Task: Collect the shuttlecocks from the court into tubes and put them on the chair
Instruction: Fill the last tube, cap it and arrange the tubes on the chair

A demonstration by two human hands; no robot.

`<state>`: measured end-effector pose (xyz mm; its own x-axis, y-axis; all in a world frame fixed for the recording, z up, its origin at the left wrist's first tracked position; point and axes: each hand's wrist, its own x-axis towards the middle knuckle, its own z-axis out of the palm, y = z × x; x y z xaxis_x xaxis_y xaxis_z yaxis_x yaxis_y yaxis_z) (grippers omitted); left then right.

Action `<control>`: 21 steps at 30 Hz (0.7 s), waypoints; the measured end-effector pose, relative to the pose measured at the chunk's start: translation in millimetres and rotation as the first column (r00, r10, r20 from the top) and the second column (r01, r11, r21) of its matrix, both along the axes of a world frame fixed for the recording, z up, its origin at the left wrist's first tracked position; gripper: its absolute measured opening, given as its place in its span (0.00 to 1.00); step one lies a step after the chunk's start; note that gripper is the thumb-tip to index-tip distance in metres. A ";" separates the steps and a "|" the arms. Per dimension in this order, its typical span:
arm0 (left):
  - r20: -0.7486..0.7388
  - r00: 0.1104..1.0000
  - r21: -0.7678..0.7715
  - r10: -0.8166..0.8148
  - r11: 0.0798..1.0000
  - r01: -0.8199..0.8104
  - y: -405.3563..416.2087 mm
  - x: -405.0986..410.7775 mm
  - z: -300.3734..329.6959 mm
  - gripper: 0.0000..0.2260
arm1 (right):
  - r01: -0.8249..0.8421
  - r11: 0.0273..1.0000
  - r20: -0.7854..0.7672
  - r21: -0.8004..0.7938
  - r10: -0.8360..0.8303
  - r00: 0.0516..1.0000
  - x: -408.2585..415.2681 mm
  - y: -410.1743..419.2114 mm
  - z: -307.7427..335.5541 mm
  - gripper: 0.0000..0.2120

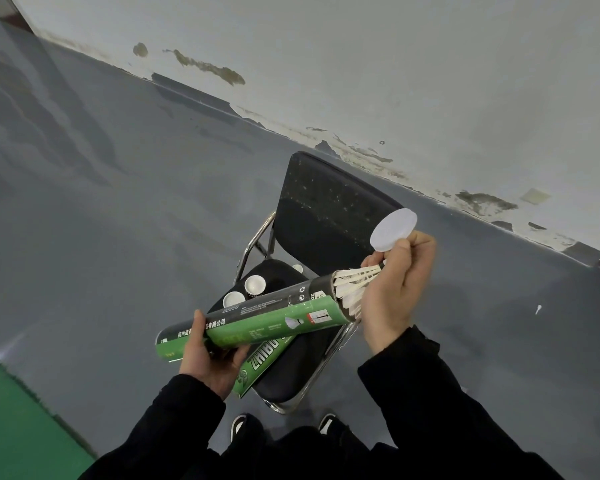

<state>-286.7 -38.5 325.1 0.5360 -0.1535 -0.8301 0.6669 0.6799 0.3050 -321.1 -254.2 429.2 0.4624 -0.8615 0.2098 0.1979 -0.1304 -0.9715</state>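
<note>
Standing over the chair (329, 216), a person's left hand (208, 355) gripped a green tube (257, 323) while the right hand (392, 289), fingers curled round a white cap (394, 230), pressed shuttlecocks (354, 285) inside; seating them squarely before capping looked wise

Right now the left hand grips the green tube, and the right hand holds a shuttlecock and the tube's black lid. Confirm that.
Not quite. The lid is translucent white, not black, as the head view shows. The rest stands: the left hand grips the green tube, and the right hand holds a shuttlecock with the lid.
</note>
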 end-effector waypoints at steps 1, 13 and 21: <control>-0.005 1.000 -0.003 0.008 1.000 -0.008 -0.2 -0.4 -0.8 0.21 | -0.005 1.000 0.002 -0.027 0.005 1.000 -1.6 1.0 0.2 0.10; -0.053 0.998 -0.076 -0.019 0.997 0.015 -2.1 -7.1 -9.3 0.21 | -0.137 0.984 0.080 -0.118 0.147 0.986 -9.7 6.5 3.1 0.12; 0.007 1.000 -0.018 -0.009 1.000 0.009 1.7 -2.9 -5.6 0.20 | -0.025 0.999 0.009 0.047 0.024 1.000 -3.6 -0.2 -3.5 0.05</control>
